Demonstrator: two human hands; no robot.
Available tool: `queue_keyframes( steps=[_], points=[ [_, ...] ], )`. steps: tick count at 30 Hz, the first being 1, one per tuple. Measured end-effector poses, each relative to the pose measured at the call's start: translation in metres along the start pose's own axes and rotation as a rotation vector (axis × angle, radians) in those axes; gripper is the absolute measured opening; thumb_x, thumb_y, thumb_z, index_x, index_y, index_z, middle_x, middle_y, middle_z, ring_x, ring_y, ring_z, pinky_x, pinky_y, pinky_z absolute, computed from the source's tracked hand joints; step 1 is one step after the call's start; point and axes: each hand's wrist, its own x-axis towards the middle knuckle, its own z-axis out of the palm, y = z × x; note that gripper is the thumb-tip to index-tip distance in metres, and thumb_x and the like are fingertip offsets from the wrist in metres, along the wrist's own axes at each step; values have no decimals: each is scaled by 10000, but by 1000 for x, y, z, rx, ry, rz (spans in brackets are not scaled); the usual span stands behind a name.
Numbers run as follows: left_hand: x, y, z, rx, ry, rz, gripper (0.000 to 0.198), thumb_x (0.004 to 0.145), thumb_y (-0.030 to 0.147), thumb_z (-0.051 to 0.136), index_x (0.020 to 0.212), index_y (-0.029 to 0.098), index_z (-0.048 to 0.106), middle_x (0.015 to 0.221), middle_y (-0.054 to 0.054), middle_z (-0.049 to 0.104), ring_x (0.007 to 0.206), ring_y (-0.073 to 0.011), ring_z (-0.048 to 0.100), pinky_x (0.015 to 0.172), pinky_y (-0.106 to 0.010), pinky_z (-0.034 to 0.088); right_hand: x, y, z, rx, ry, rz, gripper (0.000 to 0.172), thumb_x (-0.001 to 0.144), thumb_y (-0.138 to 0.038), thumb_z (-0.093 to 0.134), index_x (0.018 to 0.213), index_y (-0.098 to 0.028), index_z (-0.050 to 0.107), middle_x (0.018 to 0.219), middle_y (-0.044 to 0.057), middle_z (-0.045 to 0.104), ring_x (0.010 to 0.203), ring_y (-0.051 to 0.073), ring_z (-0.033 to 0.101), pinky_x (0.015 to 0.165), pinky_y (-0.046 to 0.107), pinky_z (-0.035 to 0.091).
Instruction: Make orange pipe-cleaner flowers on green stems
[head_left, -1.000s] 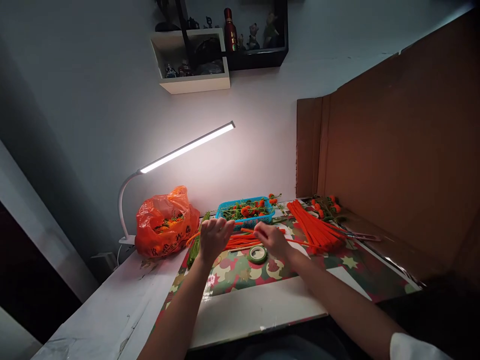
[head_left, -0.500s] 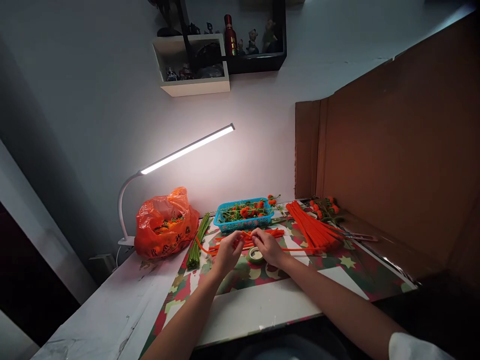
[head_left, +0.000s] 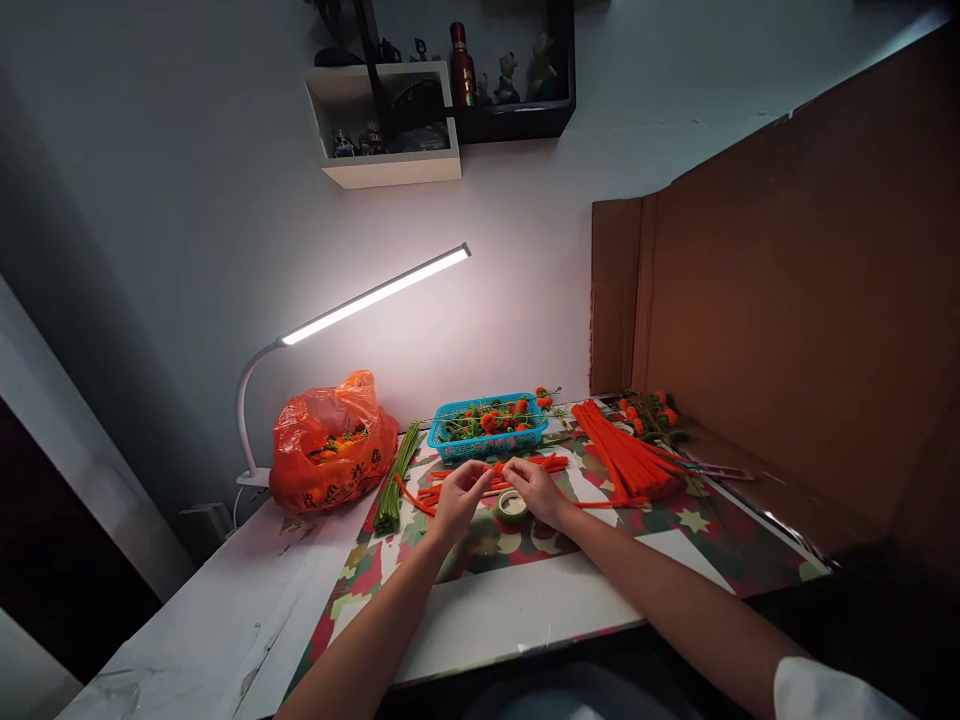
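Note:
My left hand (head_left: 459,498) and my right hand (head_left: 534,492) meet close together over the middle of the table, fingers pinched. Between their fingertips is an orange pipe cleaner, mostly hidden by the fingers. An orange strand (head_left: 412,496) curves out to the left of my left hand. A roll of green tape (head_left: 512,506) lies just below my fingertips, beside my right hand. Behind the hands, short orange pipe cleaners (head_left: 551,465) lie in a loose pile.
A blue basket (head_left: 487,448) of orange flowers stands behind. Green stems (head_left: 397,480) and an orange plastic bag (head_left: 330,470) are left, near a lit lamp (head_left: 375,294). Long orange pipe cleaners (head_left: 626,460) fan out right, beside finished-looking flowers (head_left: 651,412) and a cardboard wall (head_left: 787,320).
Both hands stay nearly in place, with small finger shifts. The orange strand left of my left hand has changed its curve slightly. The view has tilted a little.

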Motion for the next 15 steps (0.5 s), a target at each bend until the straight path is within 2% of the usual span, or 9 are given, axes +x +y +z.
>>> queue_keyframes(
  steps=[5,9,15],
  points=[
    [2,-3,-2,0,18,-15,319,714,475,618,741,158,617,656,-9,592,610,-131,510,569,-227,405,0,-1,-1,-8,15,-6,265,840,-403,443,697,-184,486,635,-20,439,616,123,410,592,238,336],
    [2,-3,-3,30,17,-4,321,712,483,612,695,163,613,590,12,552,554,-115,473,515,-215,369,0,-4,-1,15,1,11,284,824,-435,456,690,-186,481,622,-25,425,591,115,391,560,233,324],
    [2,-2,-3,47,12,0,293,714,463,615,668,175,584,523,37,487,468,-90,409,446,-202,325,1,-3,0,205,-132,160,392,751,-574,482,663,-195,434,514,-66,315,468,82,266,446,219,223]
  ],
)
